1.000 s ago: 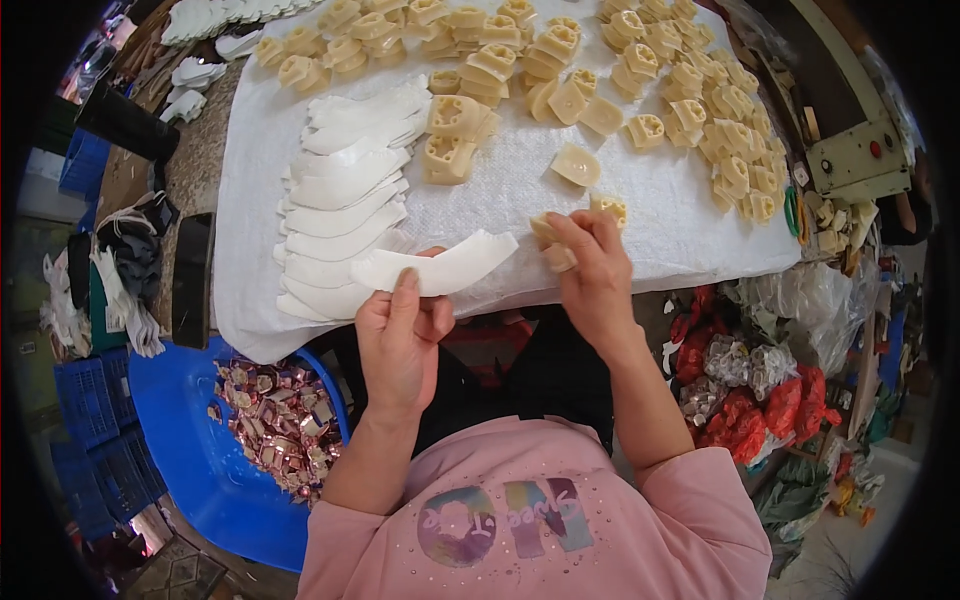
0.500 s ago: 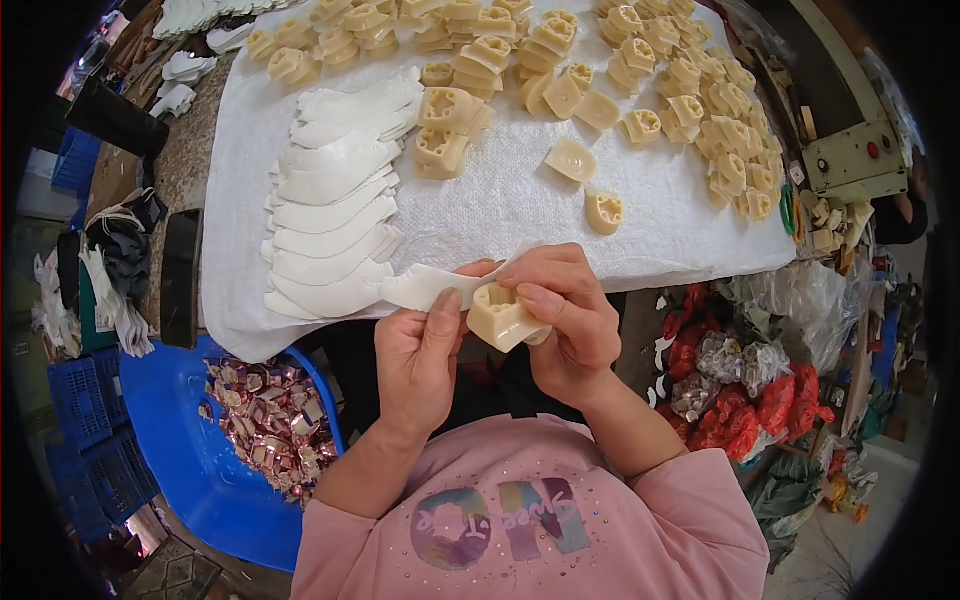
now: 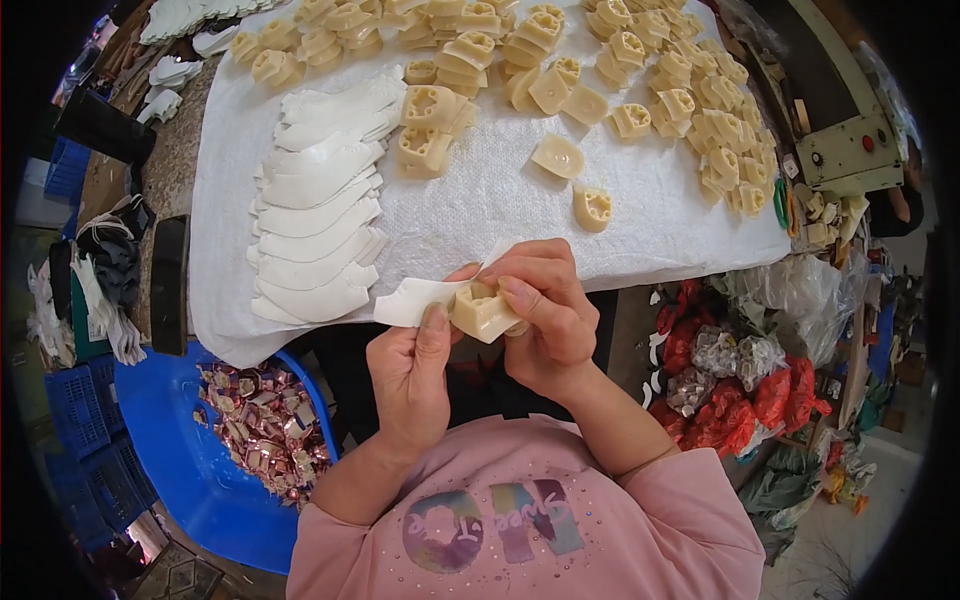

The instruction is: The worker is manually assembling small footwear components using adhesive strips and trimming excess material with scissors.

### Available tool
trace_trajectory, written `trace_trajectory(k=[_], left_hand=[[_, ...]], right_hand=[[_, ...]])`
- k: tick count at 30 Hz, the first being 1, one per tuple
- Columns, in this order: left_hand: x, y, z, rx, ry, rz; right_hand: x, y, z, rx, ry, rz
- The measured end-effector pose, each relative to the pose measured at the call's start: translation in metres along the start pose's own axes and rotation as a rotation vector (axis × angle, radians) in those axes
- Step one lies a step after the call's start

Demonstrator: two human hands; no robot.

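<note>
Just in front of the table's near edge, both hands hold a beige moulded plastic shoe heel, its hollow ribbed side facing up. My left hand pinches a curved white leather-like strip against the heel's left side, thumb on top. The strip passes behind the heel, and its other end sticks up by my right fingers. My right hand grips the heel from the right, with thumb and fingertips at its upper edge. Overlapping white strips lie in a column on the white-covered table.
Many beige heels crowd the table's far and right sides; one single heel lies nearer. A blue tub of shiny pinkish pieces stands at lower left. Red plastic bags sit at right. A dark phone-like slab lies at left.
The held strip has come away from the column of strips, and both hands with the heel have shifted slightly left. The whole view has moved a little too.
</note>
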State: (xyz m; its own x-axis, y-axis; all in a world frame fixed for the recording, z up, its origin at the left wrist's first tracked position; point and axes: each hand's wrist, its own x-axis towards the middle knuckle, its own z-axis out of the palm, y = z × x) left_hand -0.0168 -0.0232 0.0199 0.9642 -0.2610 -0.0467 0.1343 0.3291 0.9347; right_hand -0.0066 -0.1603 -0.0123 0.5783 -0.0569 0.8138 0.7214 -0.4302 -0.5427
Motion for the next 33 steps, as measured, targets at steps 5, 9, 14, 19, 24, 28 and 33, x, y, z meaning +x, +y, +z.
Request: trace_trajectory(k=[5, 9, 14, 19, 24, 28, 33], left_hand=[[0.003, 0.0, 0.0, 0.15, 0.057, 0.139], [0.007, 0.0, -0.004, 0.283, 0.053, 0.19], [0.008, 0.01, -0.016, 0.47, 0.034, 0.182], [0.007, -0.003, -0.015, 0.647, 0.069, 0.239], [0.009, -0.007, -0.014, 0.759, 0.002, 0.299], [0.011, -0.015, -0.012, 0.998, -0.02, 0.494], [0.008, -0.009, -0.014, 0.684, -0.012, 0.323]], right_hand=[[0.008, 0.002, -0.003, -0.139, -0.047, -0.053], [0.008, 0.003, -0.008, -0.153, -0.079, -0.026], [0.019, -0.013, -0.019, -0.341, -0.217, -0.016], [0.032, -0.025, -0.022, -0.532, -0.619, 0.142], [0.028, -0.02, -0.023, -0.501, -0.665, 0.178], [0.023, -0.013, -0.022, -0.439, -0.637, 0.171], [0.011, 0.004, -0.027, -0.282, -0.516, 0.22]])
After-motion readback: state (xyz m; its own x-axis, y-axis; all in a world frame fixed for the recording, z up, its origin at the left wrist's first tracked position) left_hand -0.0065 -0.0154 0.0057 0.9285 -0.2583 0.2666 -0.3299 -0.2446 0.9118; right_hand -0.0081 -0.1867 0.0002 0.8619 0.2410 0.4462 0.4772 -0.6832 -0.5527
